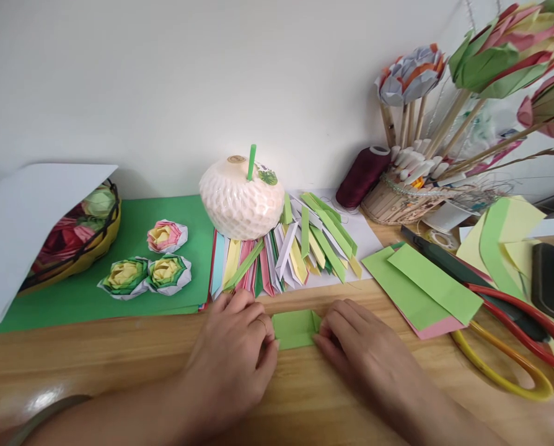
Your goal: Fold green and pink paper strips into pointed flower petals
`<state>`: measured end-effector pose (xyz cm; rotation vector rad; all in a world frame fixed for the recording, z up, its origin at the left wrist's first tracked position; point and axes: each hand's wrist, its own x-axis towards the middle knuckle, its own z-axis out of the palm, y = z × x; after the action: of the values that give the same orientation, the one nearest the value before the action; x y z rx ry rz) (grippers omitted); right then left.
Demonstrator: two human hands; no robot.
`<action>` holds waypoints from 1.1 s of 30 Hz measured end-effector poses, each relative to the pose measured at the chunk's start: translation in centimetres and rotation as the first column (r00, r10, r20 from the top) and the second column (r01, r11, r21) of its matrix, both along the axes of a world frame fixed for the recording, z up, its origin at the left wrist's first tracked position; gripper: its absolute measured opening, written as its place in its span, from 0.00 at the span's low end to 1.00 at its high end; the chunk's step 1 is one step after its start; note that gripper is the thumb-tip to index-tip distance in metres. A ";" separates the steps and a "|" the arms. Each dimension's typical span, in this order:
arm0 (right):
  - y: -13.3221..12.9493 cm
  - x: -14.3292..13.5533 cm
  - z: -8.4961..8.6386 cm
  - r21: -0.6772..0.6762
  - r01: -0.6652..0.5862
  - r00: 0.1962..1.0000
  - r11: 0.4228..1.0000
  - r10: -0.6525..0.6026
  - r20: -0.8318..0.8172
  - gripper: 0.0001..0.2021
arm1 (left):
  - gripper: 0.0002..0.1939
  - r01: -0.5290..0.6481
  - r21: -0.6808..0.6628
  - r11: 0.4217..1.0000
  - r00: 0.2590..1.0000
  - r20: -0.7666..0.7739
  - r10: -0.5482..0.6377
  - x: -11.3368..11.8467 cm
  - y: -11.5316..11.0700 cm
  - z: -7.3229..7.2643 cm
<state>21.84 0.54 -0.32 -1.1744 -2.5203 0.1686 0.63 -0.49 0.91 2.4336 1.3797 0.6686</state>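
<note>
A small green paper piece (294, 329) lies on the wooden table between my hands, its right end folded at the corners. My left hand (240, 347) pinches its left end, fingers curled. At the right end, my right hand (351, 341) grips the paper between thumb and bent fingers. Just behind it lies a pile of folded paper strips (295, 248) in green, yellow, white and pink. Flat green sheets (416, 288) rest to the right of my right hand.
Scissors (514, 341) and a black phone (553, 279) lie at the right. Behind stand a white textured container (242, 201), a thread spool (363, 176) and a basket of paper flowers (398, 201). Paper flowers (168, 272) sit on green sheets (132, 217) at the left.
</note>
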 end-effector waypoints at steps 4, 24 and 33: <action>0.1 0.0 0.1 0.008 0.006 1.000 1.000 -0.006 0.028 0.10 | 0.10 0.009 -0.006 1.000 1.000 0.002 -0.009 0.0 0.0 -0.2; 0.5 0.6 2.6 0.088 -0.375 0.926 0.923 0.368 0.078 0.16 | 0.14 0.149 0.479 0.865 0.988 -0.103 -0.113 -0.2 -0.4 -1.2; 0.7 1.4 2.6 0.027 -0.433 0.901 0.901 0.433 -0.004 0.15 | 0.18 0.407 0.476 0.780 0.890 -0.400 -0.221 -1.4 -2.3 -0.2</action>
<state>23.21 1.25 2.32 -0.5805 -2.7298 0.2507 -0.82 -2.79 0.70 3.2688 0.8943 0.6665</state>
